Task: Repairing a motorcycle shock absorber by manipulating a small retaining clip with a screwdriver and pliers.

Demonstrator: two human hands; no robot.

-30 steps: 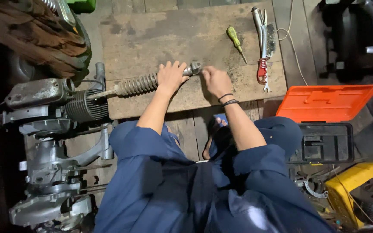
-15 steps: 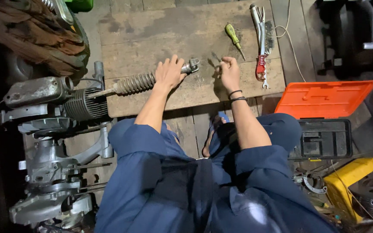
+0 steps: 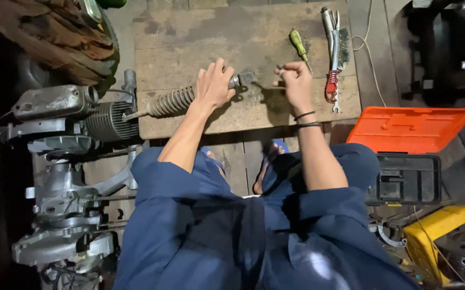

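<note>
A grey shock absorber with a coil spring [image 3: 170, 101] lies across a worn wooden board [image 3: 232, 32]. My left hand [image 3: 213, 85] is wrapped around its right part, next to the metal end fitting [image 3: 243, 79]. My right hand [image 3: 296, 81] hovers to the right of that fitting, its fingers pinched on a small dark metal piece [image 3: 279, 67]. A green-handled screwdriver [image 3: 298, 44] lies just beyond my right hand.
A red-handled wire brush and a wrench [image 3: 333, 59] lie at the board's right edge. An orange-lidded black toolbox [image 3: 409, 145] stands open at right, with a yellow object [image 3: 431, 233] below it. A grey engine assembly [image 3: 66, 161] fills the left side.
My right hand has left the shock absorber's end and moved right and away along the board, pinching a small piece. My left hand has kept its grip.
</note>
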